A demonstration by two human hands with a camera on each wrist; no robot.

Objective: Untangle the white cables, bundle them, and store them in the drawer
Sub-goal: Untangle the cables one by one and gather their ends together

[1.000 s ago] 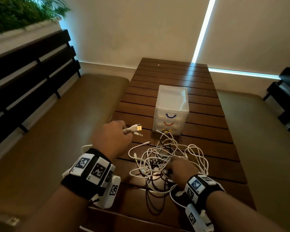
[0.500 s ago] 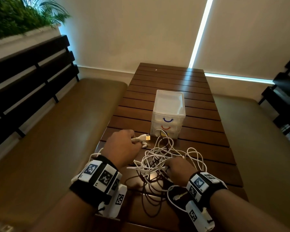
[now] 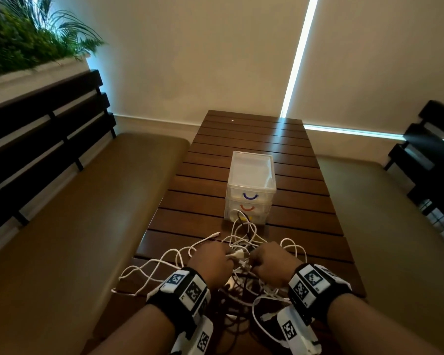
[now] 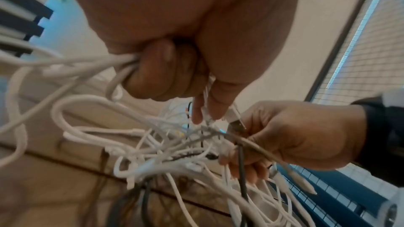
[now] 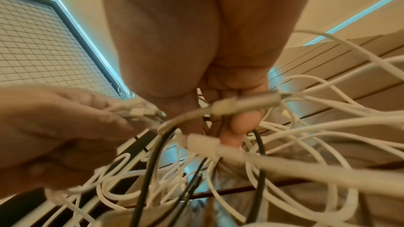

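**Q:** Grip first, what has each hand got?

**R:** Both are curled tight into the cables (image 3: 244,248). The left hand (image 3: 212,262) holds several white strands bunched in its fist and pinches a USB plug (image 4: 235,122) between thumb and fingertip. The right hand (image 3: 273,265) holds a few strands close beside it, fingers (image 4: 247,170) hooked through the heap. The two hands sit almost knuckle to knuckle.

**Q:** Where is the tangle?

**R:** On the near end of the counter (image 3: 198,216), under and around both hands. Loops spill left toward the counter's edge and down between the wrists. At least one black lead (image 5: 148,170) runs through the white ones. Beyond it stands the drawer unit (image 3: 250,190), with some loops reaching up against its bottom front.

**Q:** How far along?

**R:** Early, I'd judge. Nothing is bundled, the heap is still knotted, and all the drawers look closed. Separating, coiling and stowing all remain.

**Q:** Anything different from a second ago?

**R:** Yes. The left hand then held the plug out to the left, clear of the heap; now it has come in beside the right hand over the middle. More cable has trailed out to the left. The view has also tipped upward, showing more wall.
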